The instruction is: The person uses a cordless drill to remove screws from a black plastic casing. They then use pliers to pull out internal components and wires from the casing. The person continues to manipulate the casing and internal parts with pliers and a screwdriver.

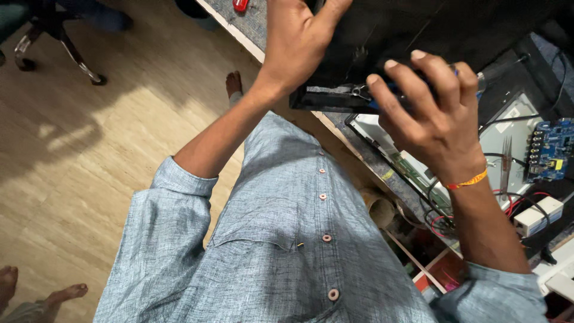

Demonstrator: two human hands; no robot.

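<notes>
My left hand point(296, 42) presses flat against the left side of a black panel point(382, 36) that is lifted over the workbench, fingers spread along its edge. My right hand point(427, 110) is curled around a blue-handled tool point(454, 75) whose tip sits at the metal bracket point(357, 91) on the panel's lower edge. An orange thread band circles my right wrist. The tool's shaft is mostly hidden by my fingers.
Below the panel lies an opened flat screen frame point(508, 137) with a blue circuit board point(550, 146), red and black wires point(442, 218) and a white adapter box point(538, 216). A red object point(240, 5) sits on the bench edge. Chair legs point(54, 42) and another person's bare feet point(36, 293) are on the wooden floor.
</notes>
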